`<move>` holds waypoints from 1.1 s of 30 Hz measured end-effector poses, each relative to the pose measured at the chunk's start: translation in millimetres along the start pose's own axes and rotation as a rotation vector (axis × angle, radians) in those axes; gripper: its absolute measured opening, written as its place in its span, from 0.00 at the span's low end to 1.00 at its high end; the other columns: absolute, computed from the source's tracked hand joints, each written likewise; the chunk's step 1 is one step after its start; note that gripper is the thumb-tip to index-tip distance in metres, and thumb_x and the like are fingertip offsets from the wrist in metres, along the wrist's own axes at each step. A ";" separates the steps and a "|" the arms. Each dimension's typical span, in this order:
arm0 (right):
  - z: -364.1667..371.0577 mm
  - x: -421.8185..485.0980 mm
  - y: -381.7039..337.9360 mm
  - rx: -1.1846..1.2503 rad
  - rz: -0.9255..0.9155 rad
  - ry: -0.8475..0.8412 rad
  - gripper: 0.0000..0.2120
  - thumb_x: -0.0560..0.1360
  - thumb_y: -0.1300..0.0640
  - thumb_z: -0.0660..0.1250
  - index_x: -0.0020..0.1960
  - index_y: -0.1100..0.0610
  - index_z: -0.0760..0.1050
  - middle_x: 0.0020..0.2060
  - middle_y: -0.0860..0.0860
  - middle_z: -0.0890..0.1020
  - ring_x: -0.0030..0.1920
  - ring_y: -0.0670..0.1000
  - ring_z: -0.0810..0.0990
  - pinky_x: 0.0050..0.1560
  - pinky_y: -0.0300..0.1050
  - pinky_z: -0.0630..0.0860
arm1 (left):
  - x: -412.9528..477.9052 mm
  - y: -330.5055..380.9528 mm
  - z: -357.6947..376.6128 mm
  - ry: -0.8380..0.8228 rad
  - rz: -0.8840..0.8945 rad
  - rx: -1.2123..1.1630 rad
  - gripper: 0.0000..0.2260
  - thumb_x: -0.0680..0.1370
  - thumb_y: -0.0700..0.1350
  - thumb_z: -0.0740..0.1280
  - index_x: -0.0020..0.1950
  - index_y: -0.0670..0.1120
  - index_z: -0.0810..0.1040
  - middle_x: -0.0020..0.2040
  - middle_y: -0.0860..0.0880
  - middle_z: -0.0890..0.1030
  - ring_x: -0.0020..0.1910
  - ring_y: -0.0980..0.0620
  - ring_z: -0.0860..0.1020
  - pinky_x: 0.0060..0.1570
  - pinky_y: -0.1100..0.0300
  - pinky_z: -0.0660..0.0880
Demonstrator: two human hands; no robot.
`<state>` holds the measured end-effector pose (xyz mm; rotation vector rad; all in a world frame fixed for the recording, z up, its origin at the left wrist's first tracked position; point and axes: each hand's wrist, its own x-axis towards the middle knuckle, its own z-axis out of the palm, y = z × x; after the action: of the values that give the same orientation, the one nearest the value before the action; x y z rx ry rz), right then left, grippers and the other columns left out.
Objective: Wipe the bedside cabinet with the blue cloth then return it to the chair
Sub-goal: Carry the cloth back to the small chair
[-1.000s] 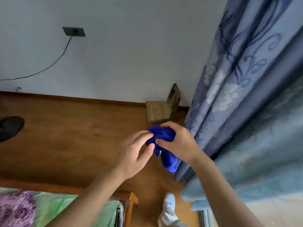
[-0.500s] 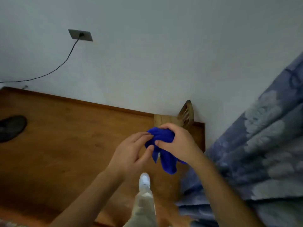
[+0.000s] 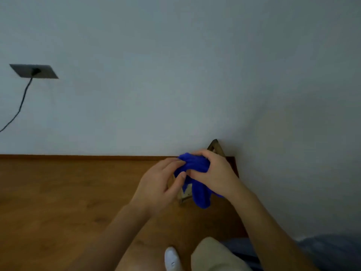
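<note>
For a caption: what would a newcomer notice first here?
The bright blue cloth, centre frame, gripped by the right hand and pinched by the left hand. Behind them a small wooden chair stands in the wall corner; a dark wall socket with a cable sits upper left.

The left forearm (image 3: 121,233) and right forearm (image 3: 267,222) are bare as far as the bottom edge. The left hand (image 3: 158,184) and right hand (image 3: 214,173) are bare too, and the left thumbnail is short. The trousers (image 3: 213,255) are loose and beige. One white shoe (image 3: 172,260) has a rounded toe and a small grey mark on top.
</note>
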<state>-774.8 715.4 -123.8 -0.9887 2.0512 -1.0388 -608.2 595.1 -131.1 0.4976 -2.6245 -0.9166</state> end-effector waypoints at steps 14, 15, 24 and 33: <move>-40.6 205.9 19.8 0.056 0.027 -0.043 0.18 0.74 0.47 0.75 0.61 0.45 0.75 0.52 0.39 0.82 0.50 0.41 0.82 0.48 0.39 0.81 | 183.7 -86.3 -0.5 -0.086 -0.089 0.042 0.22 0.82 0.61 0.54 0.70 0.52 0.74 0.63 0.58 0.77 0.60 0.62 0.74 0.59 0.61 0.74; -45.3 215.6 19.2 0.057 0.033 -0.036 0.18 0.74 0.48 0.75 0.62 0.45 0.75 0.52 0.39 0.81 0.50 0.41 0.81 0.47 0.38 0.81 | 195.5 -89.2 -0.5 -0.090 -0.089 0.029 0.22 0.82 0.60 0.54 0.70 0.52 0.74 0.63 0.58 0.77 0.60 0.62 0.74 0.59 0.60 0.74; -71.5 257.4 38.4 0.090 0.200 0.224 0.20 0.74 0.47 0.76 0.63 0.47 0.75 0.53 0.40 0.80 0.52 0.42 0.81 0.53 0.42 0.81 | 305.8 -120.6 12.0 -0.306 0.102 -0.058 0.22 0.82 0.59 0.53 0.67 0.51 0.76 0.61 0.57 0.79 0.57 0.60 0.76 0.56 0.57 0.77; -34.4 261.6 32.4 0.136 0.505 0.616 0.21 0.72 0.47 0.77 0.63 0.45 0.76 0.53 0.39 0.82 0.50 0.39 0.80 0.47 0.33 0.78 | 377.8 -166.8 26.7 -0.650 0.398 -0.234 0.22 0.81 0.58 0.54 0.67 0.48 0.77 0.61 0.54 0.80 0.58 0.58 0.77 0.58 0.64 0.73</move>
<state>-949.1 524.2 -184.9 -0.0416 2.4778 -1.2712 -918.6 328.0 -190.9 -0.4476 -2.9228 -1.3897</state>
